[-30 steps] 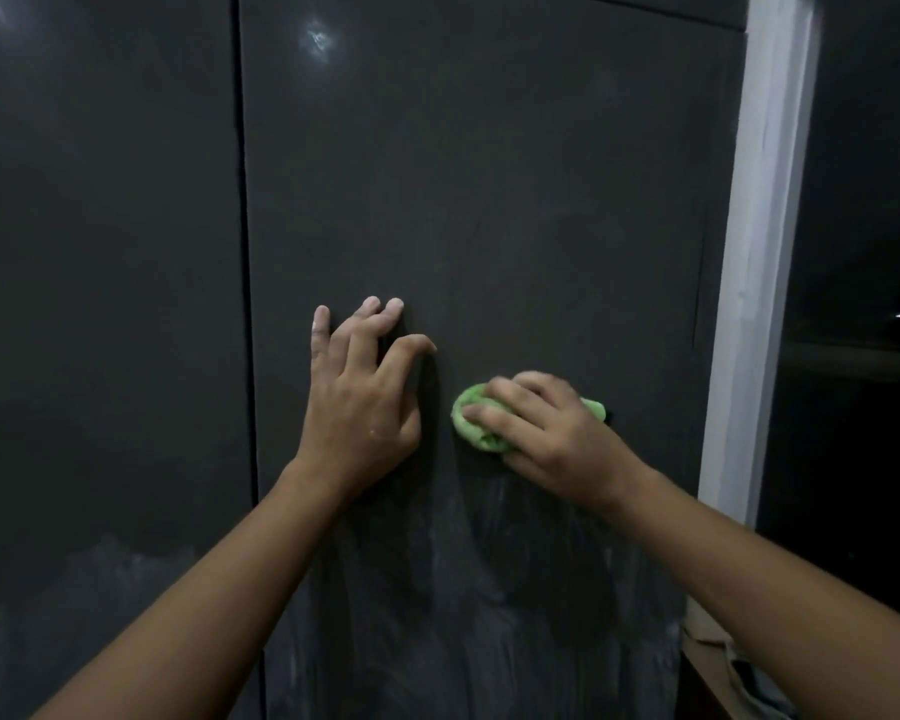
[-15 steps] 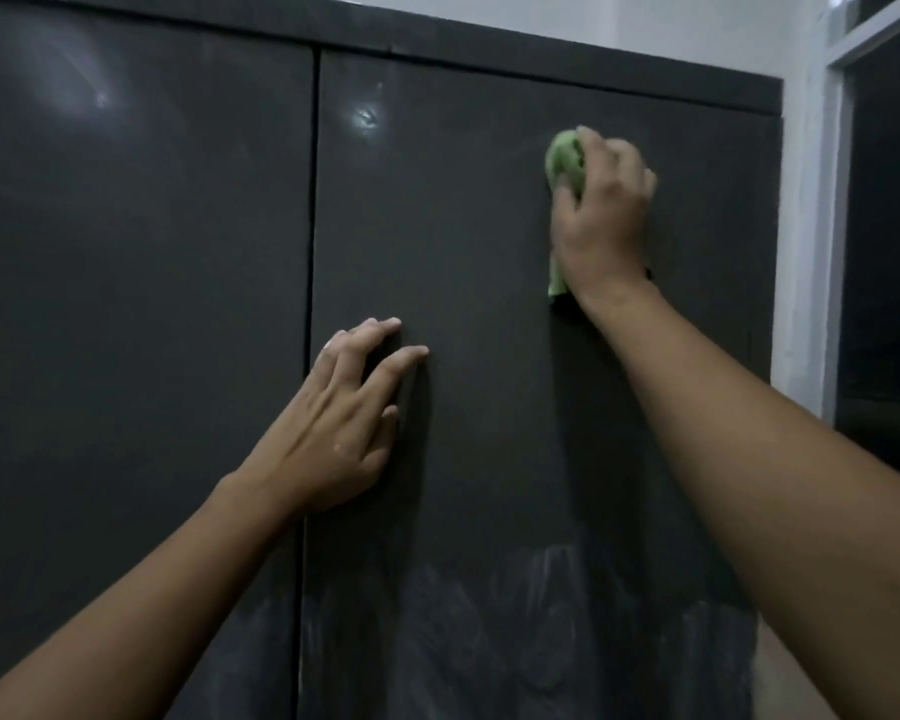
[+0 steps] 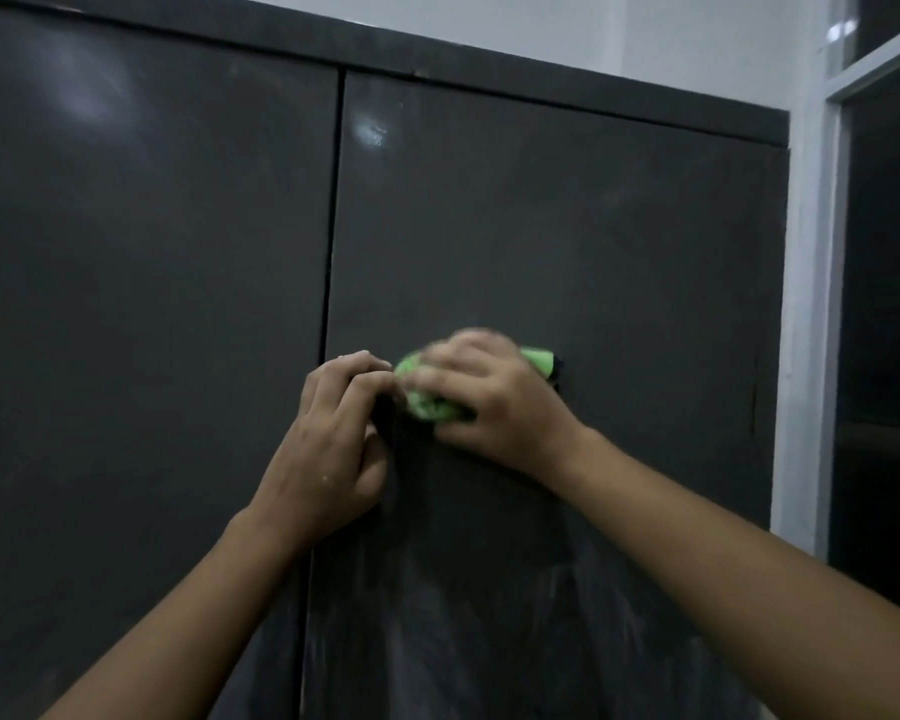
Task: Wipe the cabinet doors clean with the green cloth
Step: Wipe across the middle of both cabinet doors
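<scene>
Green cloth (image 3: 427,402): bunched, pressed flat to the right door (image 3: 593,252) near mid-height.
Right hand (image 3: 494,402): over the cloth, fingers curled round it; motion-blurred.
Left hand (image 3: 333,449): at 9 o'clock of the cloth, just beside it; fingers bent and held together, tips on the door, holding nothing.
Left door (image 3: 152,278): untouched by either hand.
Smears (image 3: 489,641): pale streaks at 6 o'clock of the hands.
Window frame (image 3: 806,304): at 3 o'clock of the cabinet.

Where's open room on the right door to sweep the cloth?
Free: upper right door, below the cabinet top; also between green cloth and white frame. Crowded: beside the seam, where left hand sits close to right hand.
</scene>
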{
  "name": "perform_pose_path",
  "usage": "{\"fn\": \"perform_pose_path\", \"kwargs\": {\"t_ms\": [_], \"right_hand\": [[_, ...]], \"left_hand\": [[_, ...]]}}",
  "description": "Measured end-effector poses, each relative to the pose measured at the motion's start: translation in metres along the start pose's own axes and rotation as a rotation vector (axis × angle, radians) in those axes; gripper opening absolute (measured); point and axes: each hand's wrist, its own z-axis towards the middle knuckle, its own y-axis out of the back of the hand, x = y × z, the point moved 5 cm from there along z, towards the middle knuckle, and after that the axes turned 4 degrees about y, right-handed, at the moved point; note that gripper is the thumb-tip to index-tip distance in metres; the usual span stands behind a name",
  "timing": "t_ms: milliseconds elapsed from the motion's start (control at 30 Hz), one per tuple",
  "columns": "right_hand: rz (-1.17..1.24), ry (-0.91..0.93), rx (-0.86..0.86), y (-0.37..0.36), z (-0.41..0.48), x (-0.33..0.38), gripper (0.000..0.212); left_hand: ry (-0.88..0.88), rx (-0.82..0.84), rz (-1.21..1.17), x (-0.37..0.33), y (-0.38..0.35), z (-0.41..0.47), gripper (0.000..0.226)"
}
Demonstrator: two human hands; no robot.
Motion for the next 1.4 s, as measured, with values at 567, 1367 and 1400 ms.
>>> {"fn": "perform_pose_path", "kwargs": {"t_ms": [567,1367,1400], "right_hand": [[-0.27,-0.54,-0.403,0.076,-0.057,-0.099,0.042],[-0.175,-0.437,-0.065,0.041,-0.213,-0.002,0.031],[-0.159,-0.43,-0.055,0.037,-0.217,0.003,0.031]], "left_hand": [[-0.051,0.18,0.287,-0.015,-0.022,-0.003,0.055],[-0.122,0.193,0.432,-0.047,-0.078,-0.042,0.065],[-0.121,0.19,0.435,-0.048,-0.08,-0.044,0.065]]}}
